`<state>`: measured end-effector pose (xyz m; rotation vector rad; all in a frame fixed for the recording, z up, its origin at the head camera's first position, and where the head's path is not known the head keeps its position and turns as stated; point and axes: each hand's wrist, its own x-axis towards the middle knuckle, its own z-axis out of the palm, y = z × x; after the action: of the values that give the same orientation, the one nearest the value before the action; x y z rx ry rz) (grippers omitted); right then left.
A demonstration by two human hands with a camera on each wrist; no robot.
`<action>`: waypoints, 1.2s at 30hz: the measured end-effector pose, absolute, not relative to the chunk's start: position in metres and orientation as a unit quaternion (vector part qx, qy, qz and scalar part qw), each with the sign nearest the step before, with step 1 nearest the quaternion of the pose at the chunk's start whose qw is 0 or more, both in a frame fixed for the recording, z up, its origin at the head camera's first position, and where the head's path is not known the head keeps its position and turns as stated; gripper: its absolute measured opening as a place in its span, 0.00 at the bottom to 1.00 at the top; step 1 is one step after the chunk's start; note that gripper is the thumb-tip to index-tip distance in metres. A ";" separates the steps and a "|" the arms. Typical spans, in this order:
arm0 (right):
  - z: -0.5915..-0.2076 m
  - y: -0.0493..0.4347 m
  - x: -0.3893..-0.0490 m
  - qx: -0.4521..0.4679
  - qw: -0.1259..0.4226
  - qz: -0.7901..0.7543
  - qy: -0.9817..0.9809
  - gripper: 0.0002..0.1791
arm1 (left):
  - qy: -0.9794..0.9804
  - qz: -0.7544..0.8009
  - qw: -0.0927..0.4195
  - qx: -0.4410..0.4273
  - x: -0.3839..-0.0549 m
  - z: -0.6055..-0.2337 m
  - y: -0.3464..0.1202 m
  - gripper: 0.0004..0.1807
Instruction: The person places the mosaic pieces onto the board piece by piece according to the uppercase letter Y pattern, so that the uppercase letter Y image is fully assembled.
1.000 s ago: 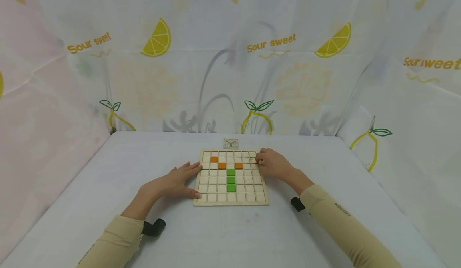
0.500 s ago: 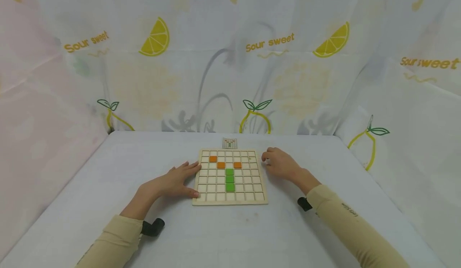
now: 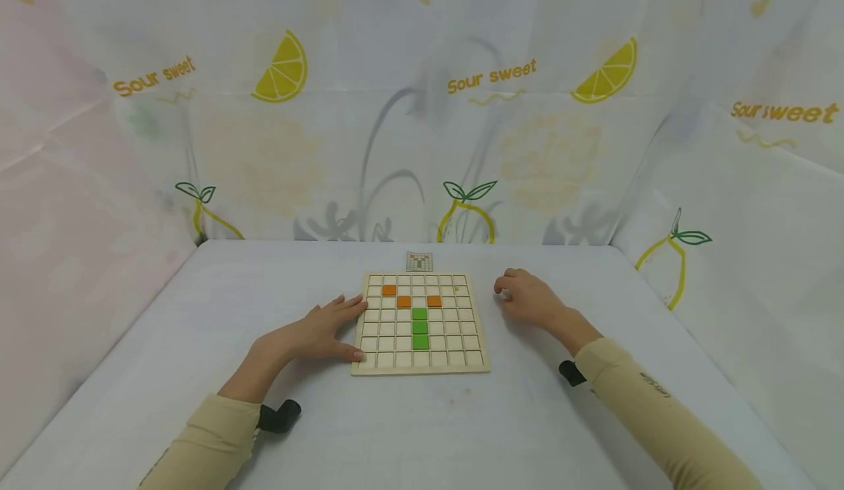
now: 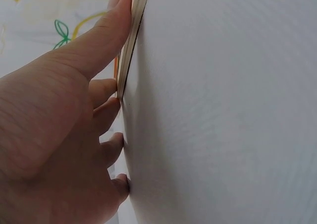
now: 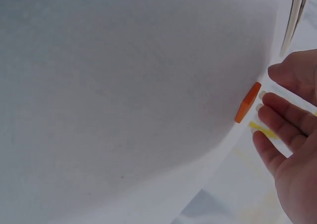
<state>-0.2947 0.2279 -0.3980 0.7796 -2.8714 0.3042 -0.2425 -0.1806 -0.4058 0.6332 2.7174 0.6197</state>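
Observation:
A square wooden grid board [image 3: 389,362] lies flat on the table, with three orange tiles [image 3: 404,302] and three green tiles [image 3: 420,327] on its cells. My left hand [image 3: 308,332] rests along the board's left edge, fingers spread, thumb on the rim near the front corner. Out to the right of the board, my right hand [image 3: 532,301] is low over the table with loosely bent fingers. Another orange tile [image 5: 247,102] lies on the table by its fingertips in the right wrist view; whether they touch it I cannot tell. The hand hides that tile in the head view.
Behind the board lies a small pattern card [image 3: 419,261] showing a grid with coloured squares. A white cloth covers the table [image 3: 422,439]. Printed fabric walls [image 3: 395,138] close off the back and both sides.
My right hand has drawn away from the board's right edge, moving rightward over the table. The left hand has stayed at the board, and the visible tiles on it look unchanged.

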 end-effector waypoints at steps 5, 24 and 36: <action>-0.398 0.235 -0.293 0.256 0.075 0.100 -0.959 0.09 | 0.942 0.213 0.141 0.219 -0.243 -0.406 -0.181 0.57; -0.398 0.248 -0.289 0.235 0.065 0.097 -0.965 0.07 | 0.940 0.219 0.145 0.218 -0.242 -0.406 -0.180 0.57; -0.396 0.252 -0.288 0.222 0.055 0.089 -0.969 0.10 | 0.941 0.217 0.145 0.217 -0.241 -0.405 -0.180 0.57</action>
<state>-0.2876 0.2519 -0.3962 0.6756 -2.9436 0.2713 -0.2413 -0.1800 -0.4053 0.6249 2.7098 0.6246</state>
